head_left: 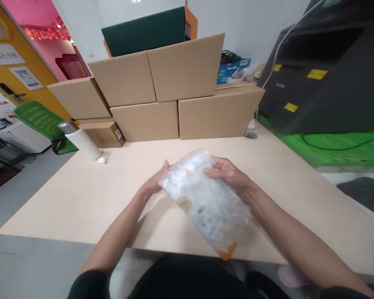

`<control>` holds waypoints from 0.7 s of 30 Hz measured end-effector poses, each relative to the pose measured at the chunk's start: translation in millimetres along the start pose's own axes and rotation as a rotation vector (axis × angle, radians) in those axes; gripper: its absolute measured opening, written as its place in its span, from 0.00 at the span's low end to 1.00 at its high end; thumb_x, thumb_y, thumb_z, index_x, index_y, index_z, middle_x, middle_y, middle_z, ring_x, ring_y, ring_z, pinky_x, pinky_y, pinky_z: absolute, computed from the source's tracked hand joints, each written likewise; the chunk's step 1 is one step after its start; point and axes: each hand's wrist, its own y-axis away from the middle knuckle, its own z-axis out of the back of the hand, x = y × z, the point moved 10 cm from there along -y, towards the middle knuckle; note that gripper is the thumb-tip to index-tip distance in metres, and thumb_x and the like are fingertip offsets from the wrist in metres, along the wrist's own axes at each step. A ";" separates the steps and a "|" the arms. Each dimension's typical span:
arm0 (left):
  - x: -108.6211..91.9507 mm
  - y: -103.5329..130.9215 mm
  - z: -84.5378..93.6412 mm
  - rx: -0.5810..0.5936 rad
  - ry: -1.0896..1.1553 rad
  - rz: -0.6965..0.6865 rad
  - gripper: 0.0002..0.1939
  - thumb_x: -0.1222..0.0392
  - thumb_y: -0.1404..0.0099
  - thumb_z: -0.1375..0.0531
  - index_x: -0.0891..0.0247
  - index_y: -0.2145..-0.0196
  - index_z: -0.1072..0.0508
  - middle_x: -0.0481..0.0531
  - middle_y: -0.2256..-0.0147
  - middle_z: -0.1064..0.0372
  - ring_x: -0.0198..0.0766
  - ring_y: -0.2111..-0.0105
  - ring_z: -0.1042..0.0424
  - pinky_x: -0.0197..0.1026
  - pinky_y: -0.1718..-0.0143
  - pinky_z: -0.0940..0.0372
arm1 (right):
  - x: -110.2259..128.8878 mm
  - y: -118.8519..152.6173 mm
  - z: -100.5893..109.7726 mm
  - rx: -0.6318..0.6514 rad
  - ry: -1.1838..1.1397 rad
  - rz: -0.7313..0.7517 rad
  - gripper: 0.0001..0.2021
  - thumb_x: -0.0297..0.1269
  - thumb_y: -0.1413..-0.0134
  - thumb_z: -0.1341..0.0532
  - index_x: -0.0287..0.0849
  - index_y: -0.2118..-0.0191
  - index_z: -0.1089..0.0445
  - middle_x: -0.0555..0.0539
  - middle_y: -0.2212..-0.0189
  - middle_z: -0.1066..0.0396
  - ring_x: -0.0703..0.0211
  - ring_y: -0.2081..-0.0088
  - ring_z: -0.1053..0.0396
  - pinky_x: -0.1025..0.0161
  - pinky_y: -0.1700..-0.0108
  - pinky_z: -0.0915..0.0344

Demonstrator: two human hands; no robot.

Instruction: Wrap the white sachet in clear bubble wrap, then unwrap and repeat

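Together, 2 hands (155, 180) (232, 173) support 1 clear plastic bag (202, 195).

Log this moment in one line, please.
left hand: at edge of plastic bag | right hand: gripping bag | bag: above table | boxes: stacked on table

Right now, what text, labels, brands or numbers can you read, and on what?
"brother": dark machine.
Too small or blurred to read:
papers on the yellow door;
yellow stickers on the machine;
label on the small brown box;
print on the blue box.
Plastic bag: dark spots, no legible text.
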 end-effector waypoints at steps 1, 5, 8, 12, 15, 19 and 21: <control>11.3 1.3 -2.1 -0.027 0.176 0.021 0.47 0.22 0.37 0.57 0.65 0.44 0.27 0.63 0.44 0.28 0.60 0.39 0.35 0.58 0.37 0.44 | -1.7 -4.9 1.9 -0.053 -0.011 0.019 0.19 0.42 0.61 0.24 0.42 0.62 0.24 0.49 0.69 0.23 0.59 0.71 0.27 0.63 0.68 0.32; 42.4 3.4 -12.1 -0.146 0.609 0.022 0.50 0.21 0.39 0.58 0.68 0.41 0.31 0.66 0.45 0.28 0.61 0.39 0.35 0.62 0.37 0.44 | -24.0 -33.9 14.0 -0.246 0.067 0.060 0.22 0.49 0.61 0.26 0.42 0.62 0.26 0.48 0.70 0.24 0.55 0.69 0.27 0.60 0.67 0.31; 56.0 5.6 -7.0 -0.261 0.596 0.053 0.49 0.21 0.39 0.57 0.67 0.42 0.31 0.67 0.47 0.27 0.61 0.42 0.32 0.62 0.41 0.38 | -39.5 -54.9 36.4 -0.439 0.291 0.093 0.24 0.56 0.58 0.30 0.41 0.63 0.28 0.48 0.73 0.26 0.53 0.68 0.28 0.59 0.67 0.32; 67.4 14.2 27.5 -0.552 0.301 0.091 0.36 0.41 0.40 0.36 0.66 0.41 0.35 0.65 0.50 0.26 0.54 0.52 0.24 0.54 0.49 0.30 | -55.0 -74.4 60.1 -0.604 0.507 0.079 0.26 0.60 0.55 0.34 0.42 0.59 0.31 0.46 0.68 0.27 0.49 0.62 0.29 0.56 0.61 0.31; 71.7 21.2 50.3 -0.713 0.096 0.124 0.43 0.52 0.40 0.35 0.62 0.33 0.48 0.63 0.47 0.29 0.50 0.51 0.25 0.52 0.50 0.30 | -49.5 -76.6 61.3 -0.660 0.741 0.161 0.31 0.57 0.52 0.36 0.41 0.47 0.34 0.37 0.53 0.29 0.42 0.51 0.32 0.48 0.48 0.33; 42.8 22.8 65.9 -0.767 -0.586 0.078 0.45 0.49 0.37 0.39 0.60 0.29 0.55 0.67 0.35 0.46 0.56 0.39 0.37 0.59 0.41 0.38 | -35.7 -73.1 31.3 -0.519 1.269 0.377 0.29 0.49 0.37 0.49 0.40 0.35 0.41 0.34 0.33 0.46 0.38 0.32 0.53 0.40 0.33 0.53; 23.6 16.6 60.7 -0.676 -0.927 0.003 0.41 0.48 0.36 0.41 0.59 0.30 0.48 0.65 0.30 0.59 0.62 0.32 0.51 0.65 0.36 0.48 | -44.7 -75.6 20.6 -0.314 1.401 0.367 0.28 0.45 0.33 0.56 0.38 0.34 0.41 0.37 0.30 0.49 0.43 0.29 0.58 0.43 0.30 0.58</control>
